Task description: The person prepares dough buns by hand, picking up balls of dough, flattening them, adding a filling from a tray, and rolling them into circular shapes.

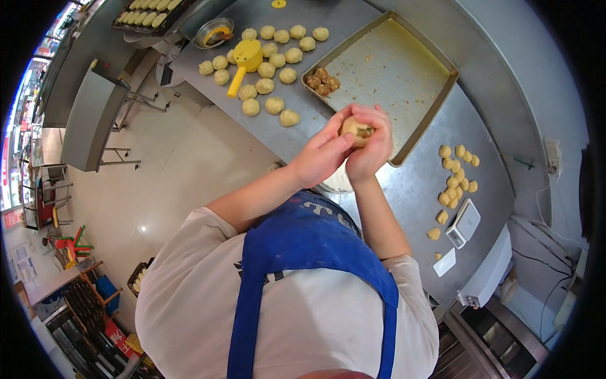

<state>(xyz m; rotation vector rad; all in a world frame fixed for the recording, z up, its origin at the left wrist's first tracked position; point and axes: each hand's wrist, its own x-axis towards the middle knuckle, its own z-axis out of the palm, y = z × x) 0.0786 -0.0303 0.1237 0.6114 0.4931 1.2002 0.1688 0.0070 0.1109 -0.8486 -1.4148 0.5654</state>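
Both hands, left hand [323, 155] and right hand [372, 145], cup and grasp a dough ball [355, 128] above the near edge of the metal tray [404, 69], right of the shaped dough balls [271, 69]

Pale yellow dough balls [265, 69] sit at the upper left of the frame around a bright yellow press [245, 58], on a grey steel table [416, 189]. The tray [435, 54] is dull silver, speckled with crumbs, with brown balls [322, 81] in its corner. The apron [309, 240], lower centre, is blue over a white shirt [189, 297].
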